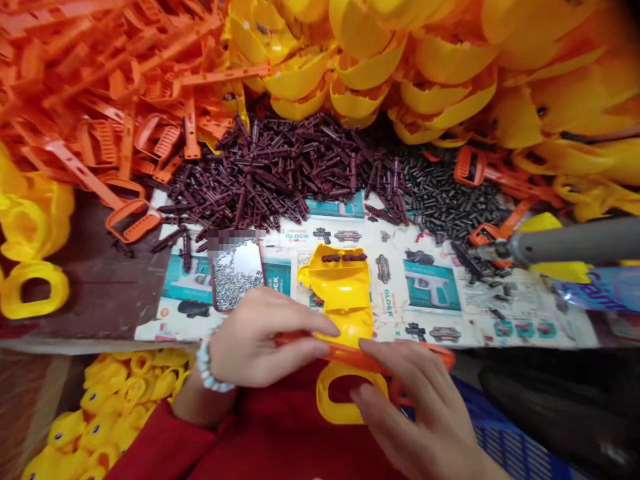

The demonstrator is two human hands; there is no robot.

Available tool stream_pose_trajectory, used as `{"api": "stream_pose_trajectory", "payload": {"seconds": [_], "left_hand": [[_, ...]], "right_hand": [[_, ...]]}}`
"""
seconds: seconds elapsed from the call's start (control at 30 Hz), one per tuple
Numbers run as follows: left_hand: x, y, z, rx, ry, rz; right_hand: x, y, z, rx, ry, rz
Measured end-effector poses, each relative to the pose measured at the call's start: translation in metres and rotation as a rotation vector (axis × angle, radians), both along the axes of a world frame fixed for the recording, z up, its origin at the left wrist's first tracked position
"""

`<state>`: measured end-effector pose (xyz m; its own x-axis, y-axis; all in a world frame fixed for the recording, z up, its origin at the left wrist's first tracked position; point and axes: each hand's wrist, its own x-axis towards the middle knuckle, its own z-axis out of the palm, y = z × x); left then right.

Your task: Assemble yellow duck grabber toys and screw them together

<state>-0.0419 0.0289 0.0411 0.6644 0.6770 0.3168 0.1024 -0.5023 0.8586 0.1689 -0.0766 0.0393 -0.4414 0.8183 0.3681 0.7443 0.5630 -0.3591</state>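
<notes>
My left hand (270, 337), with a beaded bracelet at the wrist, pinches the left end of a long orange plastic handle piece (350, 357) between thumb and fingers. Near the other end, my right hand (420, 393) has its fingers over the same piece and its thumb beside a yellow loop. That loop belongs to a yellow toy shell half (347, 287), which lies open at the table's front edge below the orange piece. A dark brown rod-like part (344, 257) sits across the shell's far end. My fingers cover part of the orange piece.
Heaped behind are orange handle pieces (125, 73), yellow shells (365, 60), dark brown parts (300, 167) and small black cylinders (455, 193). Small screws fill a shallow tray (216, 287) at left. A grey powered screwdriver (575, 241) points in from the right. Yellow duck-like pieces (103, 413) lie below left.
</notes>
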Motion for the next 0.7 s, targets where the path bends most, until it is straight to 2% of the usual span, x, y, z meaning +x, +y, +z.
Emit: {"api": "stream_pose_trajectory", "payload": {"seconds": [0.1,0.2,0.23,0.3,0.37,0.47,0.57,0.7], "left_hand": [[0.024,0.003,-0.017,0.006,0.005,0.177],[0.032,0.007,-0.029,0.161,0.092,0.415],[0.035,0.008,-0.032,0.221,0.141,0.457],[0.041,0.010,-0.036,0.303,0.260,0.450],[0.047,0.012,-0.040,0.320,0.369,0.413],[0.054,0.011,-0.048,0.328,0.422,0.432],[0.057,0.010,-0.057,0.342,0.359,0.490],[0.057,0.009,-0.061,0.327,0.315,0.507]], "right_hand": [[0.014,0.004,-0.014,-0.088,-0.126,0.025],[0.022,0.003,-0.020,-0.299,-0.057,-0.067],[0.021,0.003,-0.021,-0.340,-0.015,-0.108],[0.015,0.005,-0.022,-0.350,0.021,-0.175],[0.007,0.009,-0.024,-0.316,0.013,-0.219],[0.000,0.014,-0.026,-0.343,0.026,-0.247],[0.004,0.015,-0.025,-0.463,0.149,-0.238],[0.015,0.016,-0.017,-0.682,0.456,-0.237]]}}
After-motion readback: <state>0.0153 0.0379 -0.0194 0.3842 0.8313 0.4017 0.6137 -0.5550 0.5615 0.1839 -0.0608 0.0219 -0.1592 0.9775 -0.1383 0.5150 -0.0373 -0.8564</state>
